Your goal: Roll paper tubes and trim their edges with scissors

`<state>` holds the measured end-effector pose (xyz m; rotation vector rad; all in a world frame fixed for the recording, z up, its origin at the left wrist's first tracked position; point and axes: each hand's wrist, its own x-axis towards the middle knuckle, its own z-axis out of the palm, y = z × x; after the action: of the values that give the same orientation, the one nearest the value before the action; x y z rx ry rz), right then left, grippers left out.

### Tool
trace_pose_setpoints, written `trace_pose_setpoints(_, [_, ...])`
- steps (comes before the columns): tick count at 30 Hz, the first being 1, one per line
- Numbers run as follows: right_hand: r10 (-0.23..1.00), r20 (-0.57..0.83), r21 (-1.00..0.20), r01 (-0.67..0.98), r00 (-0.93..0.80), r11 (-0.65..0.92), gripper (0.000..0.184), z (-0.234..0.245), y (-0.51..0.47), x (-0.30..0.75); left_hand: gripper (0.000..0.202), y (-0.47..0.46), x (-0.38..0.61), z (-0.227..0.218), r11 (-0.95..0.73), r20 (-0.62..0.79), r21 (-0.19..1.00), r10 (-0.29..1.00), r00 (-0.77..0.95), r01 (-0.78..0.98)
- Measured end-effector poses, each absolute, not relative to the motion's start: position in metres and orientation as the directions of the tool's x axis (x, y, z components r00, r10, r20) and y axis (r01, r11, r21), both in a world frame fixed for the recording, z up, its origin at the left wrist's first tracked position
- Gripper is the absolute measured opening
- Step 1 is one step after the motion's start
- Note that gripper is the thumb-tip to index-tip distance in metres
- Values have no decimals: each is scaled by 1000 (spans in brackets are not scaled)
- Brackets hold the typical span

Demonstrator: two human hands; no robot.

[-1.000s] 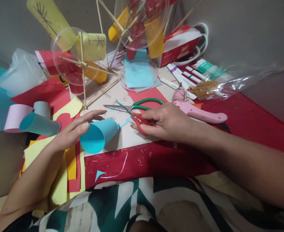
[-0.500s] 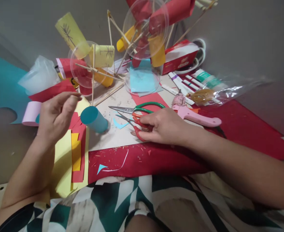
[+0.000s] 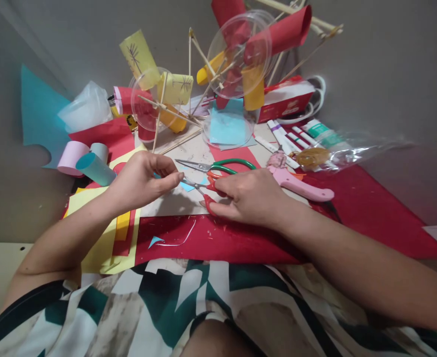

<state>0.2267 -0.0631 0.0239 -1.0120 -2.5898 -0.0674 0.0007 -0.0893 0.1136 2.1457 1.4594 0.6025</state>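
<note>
My right hand (image 3: 246, 196) grips a pair of red-handled scissors (image 3: 210, 203) by the loops, with the blades pointing left and slightly parted. Close to their tips is my left hand (image 3: 142, 181), thumb and fingers pinched together; whatever they hold, if anything, is hidden. Right behind the red scissors lie green-handled scissors (image 3: 237, 161). Small light-blue paper scraps (image 3: 187, 187) are under the blades. Beyond my left wrist, a blue paper tube (image 3: 97, 169) lies tilted beside a pink paper tube (image 3: 73, 157) and a greyish-blue one (image 3: 100, 150).
Stick frames carry clear plastic discs (image 3: 239, 54) and rolled paper cups at the back. Markers (image 3: 278, 134), a pink glue gun (image 3: 303, 184) and a plastic bag (image 3: 355, 151) lie on the right. Yellow paper sheets (image 3: 103, 248) sit by my left forearm.
My left hand has moved right, toward the scissors' tips. The blue tube no longer shows where it stood in the middle. My right hand still holds the scissors. The view has shifted slightly.
</note>
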Motion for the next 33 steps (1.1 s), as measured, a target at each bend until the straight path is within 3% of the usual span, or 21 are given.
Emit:
trace_pose_setpoints(9, [631,366,-45,664,-684,746,37,27,-68,225,26,-98,4,103,-77,-87,795,967,239,602])
trace_pose_setpoints(12, [625,392,-59,659,-675,750,38,28,-69,226,20,-98,1,106,-131,55,808,988,148,575])
trace_pose_setpoints(15, [633,382,-81,658,-673,748,39,29,-70,227,19,-100,-7,116,-240,310,735,951,1,634])
trace_pose_setpoints(17, [647,350,-87,664,-678,743,38,29,-70,227,23,-103,-12,122,-271,372,702,928,-14,659])
trace_pose_setpoints(21, [663,285,-73,674,-692,735,36,30,-71,225,30,-112,-13,119,-236,249,745,966,69,623])
trace_pose_setpoints(28, [666,261,-51,679,-698,732,35,29,-70,221,30,-115,2,93,-15,-66,823,990,121,568])
trace_pose_setpoints(33, [648,238,-71,653,-723,754,34,28,-72,222,21,-110,-2,79,59,-135,875,983,126,480])
